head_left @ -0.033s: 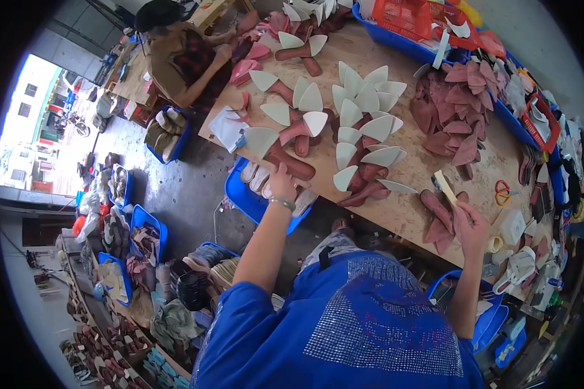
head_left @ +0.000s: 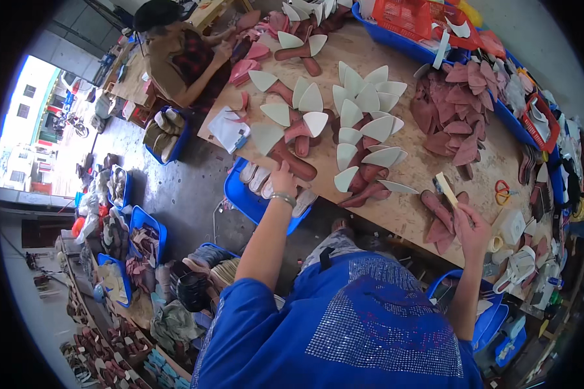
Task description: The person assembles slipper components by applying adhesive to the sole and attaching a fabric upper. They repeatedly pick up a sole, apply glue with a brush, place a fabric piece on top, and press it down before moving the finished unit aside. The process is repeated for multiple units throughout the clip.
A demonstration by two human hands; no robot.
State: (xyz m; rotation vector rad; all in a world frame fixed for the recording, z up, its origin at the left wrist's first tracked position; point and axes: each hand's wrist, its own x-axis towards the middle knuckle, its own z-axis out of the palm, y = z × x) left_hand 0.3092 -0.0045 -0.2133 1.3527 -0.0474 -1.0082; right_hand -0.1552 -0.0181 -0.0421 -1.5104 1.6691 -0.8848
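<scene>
My left hand (head_left: 283, 182) is at the table's near edge, its fingers closed on the end of a dark red shoe upper (head_left: 293, 162) with a pale, leaf-shaped stiffener (head_left: 266, 138) at its far end. In my right hand (head_left: 472, 228) is a flat brush with a pale wooden handle (head_left: 446, 189), held above the tabletop. Just under it lie reddish shoe pieces (head_left: 437, 209). Between my hands stands an overlapping row of dark red uppers with pale stiffeners (head_left: 368, 98) pointing up.
A heap of reddish shoe pieces (head_left: 457, 110) covers the table's (head_left: 396, 217) far right. Orange-handled scissors (head_left: 502, 192) and a white plastic container (head_left: 511, 225) lie at right. A blue bin (head_left: 239, 198) of shoes stands below the near edge. Another person (head_left: 175, 58) works at far left.
The upper by my left hand and its pale stiffener have shifted very slightly to the right. My right hand and the brush are almost where they were.
</scene>
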